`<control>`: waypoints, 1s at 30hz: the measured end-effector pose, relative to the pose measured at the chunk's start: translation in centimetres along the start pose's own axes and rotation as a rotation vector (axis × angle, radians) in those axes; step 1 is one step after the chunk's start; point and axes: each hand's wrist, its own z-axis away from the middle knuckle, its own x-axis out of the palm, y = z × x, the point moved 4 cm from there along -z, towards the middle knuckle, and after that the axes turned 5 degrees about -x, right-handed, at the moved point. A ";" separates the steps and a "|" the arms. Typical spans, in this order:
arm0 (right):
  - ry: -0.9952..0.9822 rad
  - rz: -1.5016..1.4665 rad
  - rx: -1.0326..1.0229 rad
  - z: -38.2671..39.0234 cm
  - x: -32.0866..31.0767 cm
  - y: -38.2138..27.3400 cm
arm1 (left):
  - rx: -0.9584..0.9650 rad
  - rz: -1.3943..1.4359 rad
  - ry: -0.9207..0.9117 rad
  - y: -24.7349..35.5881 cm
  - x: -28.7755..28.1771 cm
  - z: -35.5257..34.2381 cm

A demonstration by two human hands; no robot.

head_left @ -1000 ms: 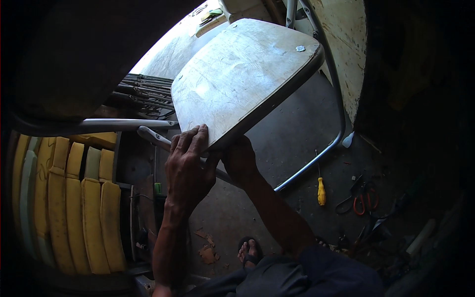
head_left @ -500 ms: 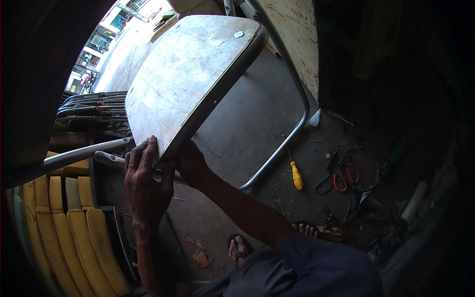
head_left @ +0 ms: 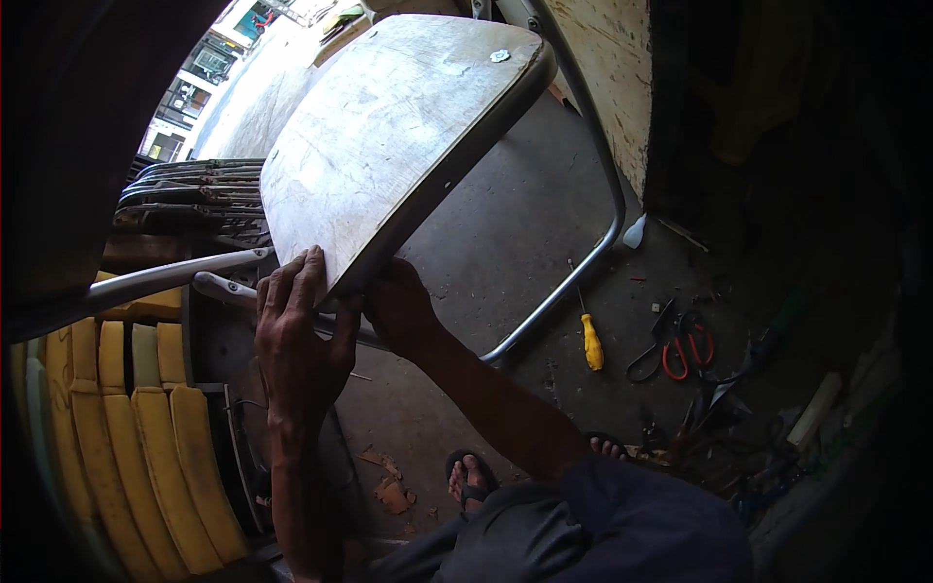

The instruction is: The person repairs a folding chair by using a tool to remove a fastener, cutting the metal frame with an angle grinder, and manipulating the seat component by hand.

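A worn plywood chair seat point(head_left: 389, 136) in a metal tube frame point(head_left: 573, 277) stands tilted before me, its broad pale face up. My left hand point(head_left: 303, 330) grips the near corner, fingers laid on the wood and thumb bent down by the edge. Right beside it, my right hand point(head_left: 398, 306) is curled under the seat's dark rim. Its fingertips are in shadow behind the edge, so what they hold is hidden. A pale flower-shaped metal piece point(head_left: 500, 55) sits near the seat's far right corner.
On the floor to the right lie a yellow-handled screwdriver point(head_left: 592, 343), red-handled scissors point(head_left: 688, 352) and a small white bottle point(head_left: 635, 232). Yellow pads point(head_left: 160, 476) are stacked at the left, below folded metal frames point(head_left: 194, 199). A worn panel point(head_left: 607, 87) stands at the far right.
The view has shifted a little, so the seat and both hands sit slightly farther right and the seat higher. Both hands keep their places at the near corner.
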 end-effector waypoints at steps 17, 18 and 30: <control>-0.100 0.728 -0.432 -0.9 -1.4 0.4 | 0.000 0.014 -0.005 0.1 -0.1 -0.1; -0.078 0.679 -0.392 -1.0 -1.9 0.4 | 0.004 0.021 -0.004 0.2 0.1 -0.2; -0.109 0.982 -0.460 -1.0 -0.7 -1.6 | 0.004 -0.024 0.030 -0.1 0.6 0.3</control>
